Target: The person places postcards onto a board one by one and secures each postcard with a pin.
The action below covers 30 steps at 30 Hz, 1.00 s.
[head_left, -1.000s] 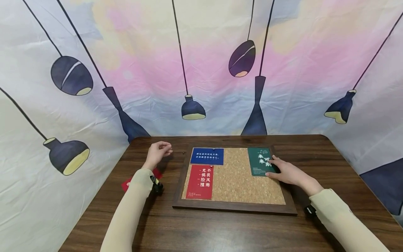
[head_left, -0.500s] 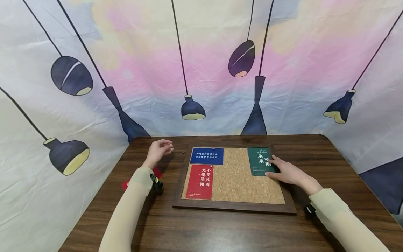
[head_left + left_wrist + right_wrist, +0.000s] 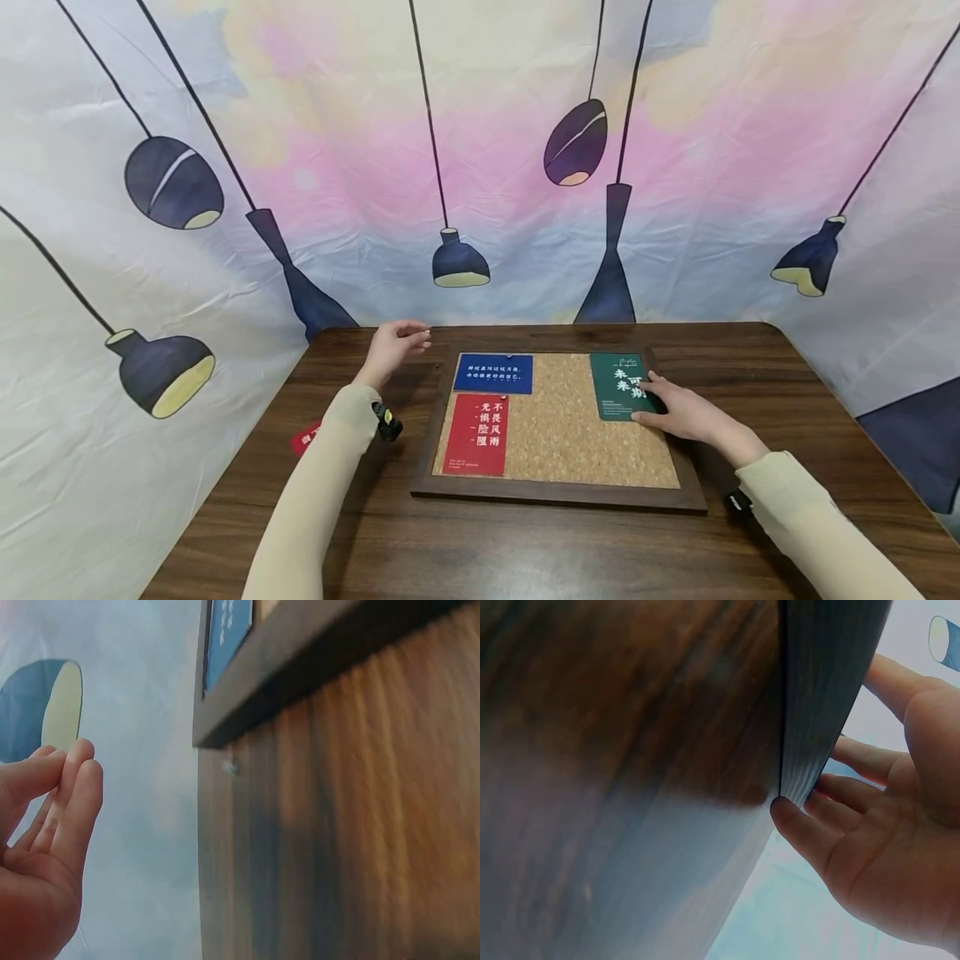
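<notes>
At far left on the dark brown wood-grain tabletop [image 3: 480,550], a loose red paper card [image 3: 305,437] with pale lettering, partly hidden behind the cream left sleeve [image 3: 303,500]. Next, left hand [image 3: 392,347]: hovers above the tabletop, thumb and fingers together at the tips; a pale speck there, too small to identify, so cannot tell if clamped on anything. Below, just beside the board, a tiny roundish object [image 3: 231,767]. Then a rectangular tan corkboard [image 3: 592,454] with a dark brown wooden frame [image 3: 558,498], flat on the tabletop. At its upper left corner, a blue rectangular card [image 3: 493,383] with white lettering; just below, a tall red rectangular card [image 3: 465,437], also white-lettered, with a small dot-like tack [image 3: 502,397] at its top edge. At upper right, a dark green rectangular card [image 3: 610,396]. Lastly, right hand [image 3: 681,411]: reaches over the frame, fingers spread apart, touching the green card's right edge.
</notes>
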### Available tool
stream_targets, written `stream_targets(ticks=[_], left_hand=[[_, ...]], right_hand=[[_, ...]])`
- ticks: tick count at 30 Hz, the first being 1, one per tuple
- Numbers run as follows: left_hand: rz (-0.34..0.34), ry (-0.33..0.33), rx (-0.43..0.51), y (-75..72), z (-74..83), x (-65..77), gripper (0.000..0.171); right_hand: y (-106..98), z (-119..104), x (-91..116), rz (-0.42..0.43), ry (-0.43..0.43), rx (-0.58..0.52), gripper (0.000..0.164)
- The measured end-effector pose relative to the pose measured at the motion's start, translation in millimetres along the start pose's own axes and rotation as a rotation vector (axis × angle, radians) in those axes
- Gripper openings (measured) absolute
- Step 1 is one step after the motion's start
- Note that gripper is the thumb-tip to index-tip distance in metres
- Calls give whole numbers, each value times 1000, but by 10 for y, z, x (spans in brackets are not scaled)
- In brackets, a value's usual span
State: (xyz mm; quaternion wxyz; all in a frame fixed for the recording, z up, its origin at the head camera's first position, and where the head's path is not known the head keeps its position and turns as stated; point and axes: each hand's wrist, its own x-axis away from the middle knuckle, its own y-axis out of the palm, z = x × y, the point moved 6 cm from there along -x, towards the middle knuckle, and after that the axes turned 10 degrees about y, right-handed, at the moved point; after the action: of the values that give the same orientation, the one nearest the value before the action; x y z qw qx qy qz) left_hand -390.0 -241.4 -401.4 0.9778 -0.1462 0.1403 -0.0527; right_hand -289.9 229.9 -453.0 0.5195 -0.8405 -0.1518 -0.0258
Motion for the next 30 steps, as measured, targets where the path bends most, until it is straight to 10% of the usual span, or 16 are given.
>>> stream_targets(ticks=[30], left_hand=[[-221, 112, -34, 1080, 427, -424, 22]], right_hand=[[15, 10, -8, -1, 16, 17, 81]])
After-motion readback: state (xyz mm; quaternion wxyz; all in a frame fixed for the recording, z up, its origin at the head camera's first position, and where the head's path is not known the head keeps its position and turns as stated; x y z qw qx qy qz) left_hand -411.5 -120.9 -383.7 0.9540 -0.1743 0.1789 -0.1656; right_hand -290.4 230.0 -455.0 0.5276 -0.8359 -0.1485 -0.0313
